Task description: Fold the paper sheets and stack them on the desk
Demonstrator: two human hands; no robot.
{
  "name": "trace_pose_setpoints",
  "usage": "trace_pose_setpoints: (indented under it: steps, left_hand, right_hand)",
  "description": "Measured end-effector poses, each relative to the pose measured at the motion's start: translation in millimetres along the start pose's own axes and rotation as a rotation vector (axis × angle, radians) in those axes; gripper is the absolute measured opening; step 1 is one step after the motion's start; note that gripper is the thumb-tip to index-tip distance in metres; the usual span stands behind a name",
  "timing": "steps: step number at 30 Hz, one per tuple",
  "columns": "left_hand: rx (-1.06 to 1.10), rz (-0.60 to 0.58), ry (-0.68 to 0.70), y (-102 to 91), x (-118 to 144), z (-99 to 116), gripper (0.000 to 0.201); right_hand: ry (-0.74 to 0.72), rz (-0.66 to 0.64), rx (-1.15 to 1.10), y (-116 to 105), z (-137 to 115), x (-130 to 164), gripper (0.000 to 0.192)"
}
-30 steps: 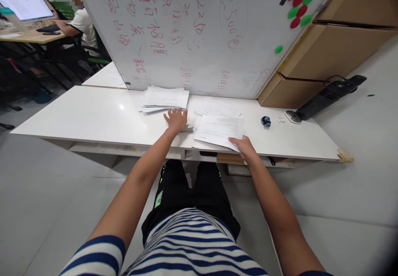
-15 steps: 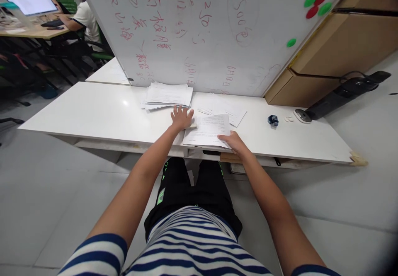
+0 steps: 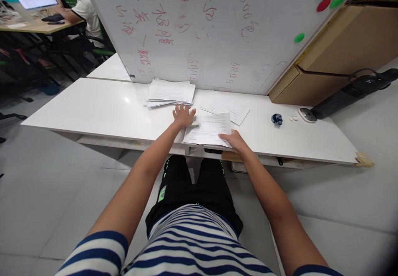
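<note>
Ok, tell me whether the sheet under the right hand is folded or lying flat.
Flat: the sheet lies spread on the table, right hand on its near corner.

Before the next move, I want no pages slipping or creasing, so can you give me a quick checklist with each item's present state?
1. Right hand grips the printed white paper sheet at its near corner: ok.
2. Left hand lies flat on the small grey stapler-like object: ok.
3. Sheet's edge inside that object: cannot tell.
4. Sheet lies fully on the white tabletop: not ok, its near edge overhangs.
5. Stack of white papers apart from both hands: ok.
</note>
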State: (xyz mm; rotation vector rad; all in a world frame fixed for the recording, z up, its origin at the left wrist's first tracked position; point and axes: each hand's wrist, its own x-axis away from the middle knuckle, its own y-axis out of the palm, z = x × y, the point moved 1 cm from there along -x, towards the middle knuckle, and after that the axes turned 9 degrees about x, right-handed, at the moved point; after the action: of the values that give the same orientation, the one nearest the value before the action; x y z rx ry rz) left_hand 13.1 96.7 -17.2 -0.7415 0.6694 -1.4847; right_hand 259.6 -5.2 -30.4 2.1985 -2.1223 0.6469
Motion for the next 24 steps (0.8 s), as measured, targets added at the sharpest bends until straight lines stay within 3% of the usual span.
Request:
trace_pose_setpoints:
  steps: [7, 14, 24]
  left_hand:
    - [-0.221, 0.108, 0.167, 11.1, 10, 11, 0.071]
    - [-0.169, 0.026, -0.005, -0.4, 10, 8, 0.081]
    - [-0.141, 0.031, -0.028, -3.7, 8, 7, 0.075]
  right_hand:
    - [-0.012, -0.004, 0.045, -1, 6, -5, 0.035]
    - [-0.002, -0.018, 0.077, -5, 6, 2, 0.044]
    - [-0.051, 0.237, 0.192, -76, 28, 58, 0.047]
